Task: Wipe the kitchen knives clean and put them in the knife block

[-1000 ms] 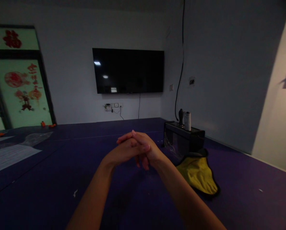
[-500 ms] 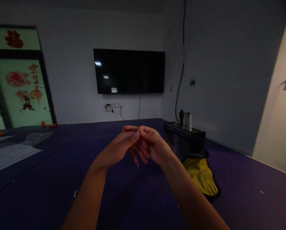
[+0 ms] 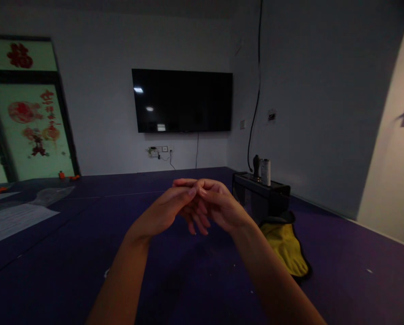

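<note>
My left hand (image 3: 159, 212) and my right hand (image 3: 224, 207) meet in mid-air above the purple table (image 3: 175, 284). The two thumb tips touch, or nearly touch, at the middle. Behind them the fingers of both hands overlap, and several hang loosely downward, spread a little apart. No object shows in either hand, though the overlap hides part of the fingers. Nearest to my right forearm lies a yellow cloth with a dark border (image 3: 285, 246).
Right of centre stands a black box-like frame (image 3: 263, 194), with a dark-handled item (image 3: 256, 167) and a pale cylinder (image 3: 265, 171) on top. Paper sheets (image 3: 19, 219) and clear plastic (image 3: 54, 195) lie at left. A television (image 3: 185, 101) hangs on the wall.
The hanging fingers have dropped slightly lower. My right wrist has shifted a little to the right; the hands still touch.
</note>
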The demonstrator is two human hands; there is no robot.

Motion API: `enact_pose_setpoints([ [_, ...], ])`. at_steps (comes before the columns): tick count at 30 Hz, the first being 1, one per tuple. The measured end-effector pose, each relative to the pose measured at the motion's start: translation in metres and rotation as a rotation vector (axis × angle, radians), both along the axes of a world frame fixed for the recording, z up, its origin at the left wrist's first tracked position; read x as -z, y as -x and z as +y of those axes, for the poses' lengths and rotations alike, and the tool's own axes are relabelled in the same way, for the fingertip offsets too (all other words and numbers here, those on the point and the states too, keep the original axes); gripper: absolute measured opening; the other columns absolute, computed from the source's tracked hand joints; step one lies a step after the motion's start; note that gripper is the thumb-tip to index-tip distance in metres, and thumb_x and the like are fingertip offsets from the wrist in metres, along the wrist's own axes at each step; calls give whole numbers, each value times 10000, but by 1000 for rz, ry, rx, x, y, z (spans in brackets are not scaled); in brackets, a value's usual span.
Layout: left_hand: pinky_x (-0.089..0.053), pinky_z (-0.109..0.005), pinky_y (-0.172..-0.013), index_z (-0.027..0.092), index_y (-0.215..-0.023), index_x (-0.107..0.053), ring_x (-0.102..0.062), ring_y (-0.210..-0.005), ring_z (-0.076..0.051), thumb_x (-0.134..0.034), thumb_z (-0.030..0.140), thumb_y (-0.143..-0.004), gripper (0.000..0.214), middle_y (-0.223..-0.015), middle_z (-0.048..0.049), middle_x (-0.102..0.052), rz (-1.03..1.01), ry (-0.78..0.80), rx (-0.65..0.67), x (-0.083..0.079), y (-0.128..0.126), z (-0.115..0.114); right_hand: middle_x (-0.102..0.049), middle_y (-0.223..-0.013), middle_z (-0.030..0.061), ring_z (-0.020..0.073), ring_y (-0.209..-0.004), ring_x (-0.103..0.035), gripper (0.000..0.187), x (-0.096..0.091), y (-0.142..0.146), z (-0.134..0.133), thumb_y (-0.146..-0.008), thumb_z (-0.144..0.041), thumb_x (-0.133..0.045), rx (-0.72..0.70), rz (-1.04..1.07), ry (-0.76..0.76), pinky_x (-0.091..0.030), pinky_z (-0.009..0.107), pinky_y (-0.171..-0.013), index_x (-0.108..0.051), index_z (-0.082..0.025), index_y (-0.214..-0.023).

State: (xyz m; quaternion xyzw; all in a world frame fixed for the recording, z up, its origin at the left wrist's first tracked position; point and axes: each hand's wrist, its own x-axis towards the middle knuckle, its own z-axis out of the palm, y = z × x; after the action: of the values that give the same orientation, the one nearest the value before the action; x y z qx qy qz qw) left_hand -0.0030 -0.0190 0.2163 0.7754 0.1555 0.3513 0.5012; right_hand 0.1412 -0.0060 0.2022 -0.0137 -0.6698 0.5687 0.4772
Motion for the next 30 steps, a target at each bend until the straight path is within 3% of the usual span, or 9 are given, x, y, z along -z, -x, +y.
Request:
enact_pose_setpoints([
  [4,-471,-226,-458,104,-757,-542,-625,-565,-166,-312,379,-867,375,-666,-95,-638,3,13,0,0,0,2,-505,-1195,77,60,-507,-534,143,0,-2,1,-762,-289,-578,19,-10,0,-497,246,-469,-532,-164,-708],
  [12,-469,-215,-454,96,-752,-524,-612,-543,-151,-330,387,-859,365,-663,-99,-632,-3,0,-5,0,1,6,-579,-1055,83,43,-441,-476,141,0,-3,4,-737,-269,-605,46,0,1,-434,200,-393,-550,-144,-702],
  [18,-468,-221,-459,107,-765,-523,-610,-544,-147,-328,369,-862,340,-681,-97,-631,-6,-7,-7,1,2,8,-559,-1074,84,38,-438,-481,116,-1,-3,3,-755,-249,-590,44,-2,-10,-422,200,-396,-561,-147,-708],
  [25,-468,-224,-462,102,-737,-536,-609,-541,-148,-340,391,-856,369,-647,-90,-627,33,-49,-72,-1,3,8,-575,-1011,86,32,-448,-496,148,-2,-2,1,-753,-263,-606,172,-34,-63,-426,182,-407,-551,-136,-703],
  [28,-468,-213,-463,99,-703,-548,-601,-528,-138,-340,414,-850,404,-621,-88,-624,54,-45,-82,-1,2,8,-580,-987,78,33,-436,-500,145,-2,-2,2,-777,-276,-584,157,-54,-101,-439,190,-418,-547,-139,-747],
  [30,-466,-212,-459,99,-681,-553,-598,-521,-138,-339,425,-847,424,-606,-91,-623,66,-33,-70,-1,1,8,-605,-865,52,44,-410,-496,147,-1,-3,3,-792,-286,-568,119,-75,-105,-437,198,-410,-550,-144,-824],
])
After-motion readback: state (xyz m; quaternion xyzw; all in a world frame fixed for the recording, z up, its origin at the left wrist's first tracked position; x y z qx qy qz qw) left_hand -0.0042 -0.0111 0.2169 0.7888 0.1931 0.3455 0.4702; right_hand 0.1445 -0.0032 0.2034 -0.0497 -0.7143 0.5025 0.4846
